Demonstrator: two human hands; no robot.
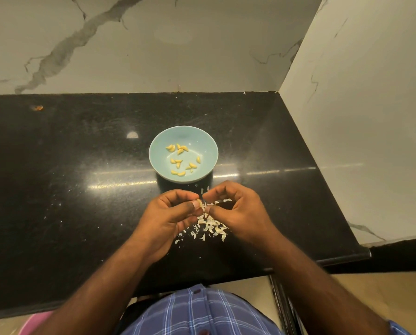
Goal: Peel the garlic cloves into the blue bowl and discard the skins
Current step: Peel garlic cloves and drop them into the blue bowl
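A light blue bowl (209, 151) stands on the black counter and holds several peeled yellow garlic cloves (180, 151). Just in front of the bowl, my left hand (170, 218) pinches a garlic clove (199, 203) between thumb and fingers. My right hand (238, 211) meets it from the right, and its thumb and fingertips pinch the papery skin on that clove. A pile of white garlic skins (211, 227) lies on the counter beneath both hands.
The black granite counter (69, 177) runs to a marble wall (153, 44) at the back and another marble wall (359, 117) on the right. Small skin flakes are scattered left of the pile. The counter's front edge is close to my body.
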